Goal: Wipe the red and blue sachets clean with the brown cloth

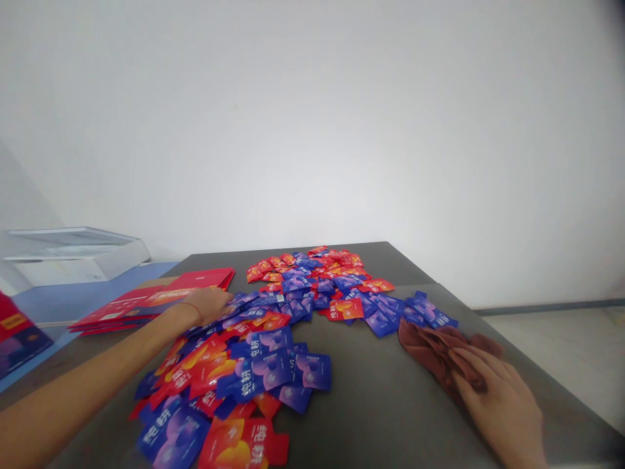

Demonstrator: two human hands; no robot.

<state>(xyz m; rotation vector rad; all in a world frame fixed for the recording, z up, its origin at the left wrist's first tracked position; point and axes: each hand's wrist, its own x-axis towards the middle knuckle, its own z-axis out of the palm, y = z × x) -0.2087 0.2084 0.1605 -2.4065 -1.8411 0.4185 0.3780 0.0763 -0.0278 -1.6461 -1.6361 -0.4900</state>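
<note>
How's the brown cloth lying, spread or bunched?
Bunched: the brown cloth lies in rumpled folds on the table, under the right hand.

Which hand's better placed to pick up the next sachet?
Left, probably: the left hand is already at the pile of blue and red sachets, while the right hand rests on the brown cloth, off to the side.

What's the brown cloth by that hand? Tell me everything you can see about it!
It's a reddish-brown cloth, soft-looking like a towel. It lies crumpled in folds on the dark gray tabletop. The right hand rests on top, fingers spread over it. Its far edge sits beside blue sachets. No hem or label shows.
</note>
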